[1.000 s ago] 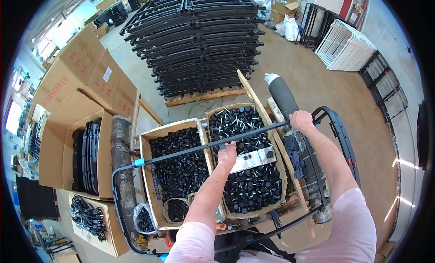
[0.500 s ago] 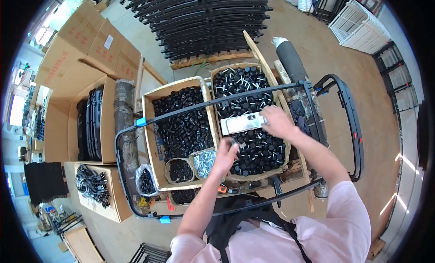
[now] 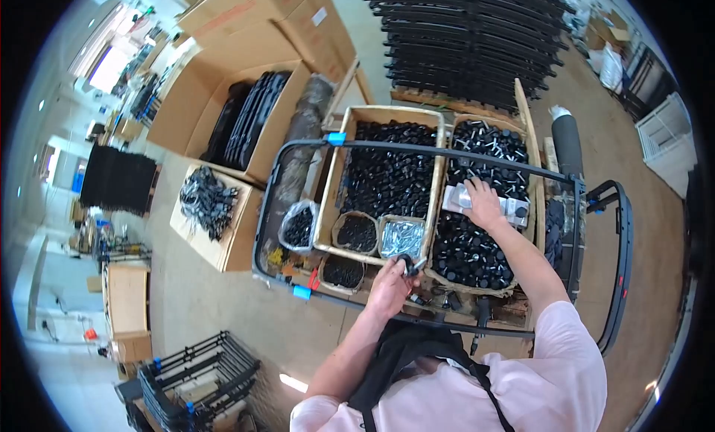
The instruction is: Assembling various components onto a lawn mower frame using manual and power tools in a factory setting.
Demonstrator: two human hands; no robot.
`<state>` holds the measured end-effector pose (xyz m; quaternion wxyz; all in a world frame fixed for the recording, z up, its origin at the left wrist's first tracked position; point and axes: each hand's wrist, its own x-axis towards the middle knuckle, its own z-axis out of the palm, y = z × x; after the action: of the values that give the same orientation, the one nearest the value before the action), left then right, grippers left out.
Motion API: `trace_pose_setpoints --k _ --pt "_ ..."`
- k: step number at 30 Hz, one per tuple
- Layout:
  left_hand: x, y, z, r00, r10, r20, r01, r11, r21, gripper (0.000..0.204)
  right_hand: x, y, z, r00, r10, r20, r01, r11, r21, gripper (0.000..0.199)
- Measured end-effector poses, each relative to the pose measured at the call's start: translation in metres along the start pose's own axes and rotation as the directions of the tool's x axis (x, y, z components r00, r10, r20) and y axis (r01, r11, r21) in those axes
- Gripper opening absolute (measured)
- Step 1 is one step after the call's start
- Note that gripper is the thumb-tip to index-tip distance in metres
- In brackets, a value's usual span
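A worker in a pale pink shirt is moving the left hand off the right bin and is now pinching a small dark part by the left bin's front right corner, just beside a tray of silver screws. The left hand is thus handling a loose piece, and neither hand is gripping the black tubular frame, unlike a second ago; its back bar is crossing over both bins, its front bar running past their front edges. The right hand is lying over the silver block mid-bin, fingers somewhat spread; whether they are gripping it, an onlooker cannot tell. Against the earlier view, that hand is reaching farther toward the block's left end.
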<state>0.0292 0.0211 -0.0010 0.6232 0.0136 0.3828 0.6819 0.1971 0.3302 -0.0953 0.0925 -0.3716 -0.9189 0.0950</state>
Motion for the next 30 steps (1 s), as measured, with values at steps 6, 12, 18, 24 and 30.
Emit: trace_pose_setpoints --k 6,12,18,24,30 --pt "0.010 0.029 -0.005 0.994 0.109 -0.028 -0.109 0.994 -0.012 0.027 -0.018 -0.112 -0.069 0.917 -0.191 0.351 -0.118 0.710 0.695 0.070" --pt "0.019 0.029 -0.028 0.993 0.107 -0.041 -0.106 0.994 0.028 0.028 -0.078 -0.230 -0.101 0.994 -0.105 -0.019 0.089 0.707 0.702 0.055" --pt "0.002 0.057 -0.053 0.986 -0.104 0.128 0.096 0.993 0.068 0.030 -0.085 -0.247 -0.089 0.994 -0.077 -0.074 0.102 0.881 0.461 0.037" --pt "-0.010 0.091 -0.059 0.968 -0.066 0.243 -0.012 0.951 0.309 0.032 -0.051 -0.243 -0.098 0.993 0.105 -0.049 -0.061 0.831 0.553 0.040" --pt "-0.029 0.099 -0.096 0.983 -0.047 0.176 -0.042 0.880 0.473 0.036 0.053 -0.097 -0.102 0.976 0.209 -0.063 -0.166 0.897 0.409 0.039"
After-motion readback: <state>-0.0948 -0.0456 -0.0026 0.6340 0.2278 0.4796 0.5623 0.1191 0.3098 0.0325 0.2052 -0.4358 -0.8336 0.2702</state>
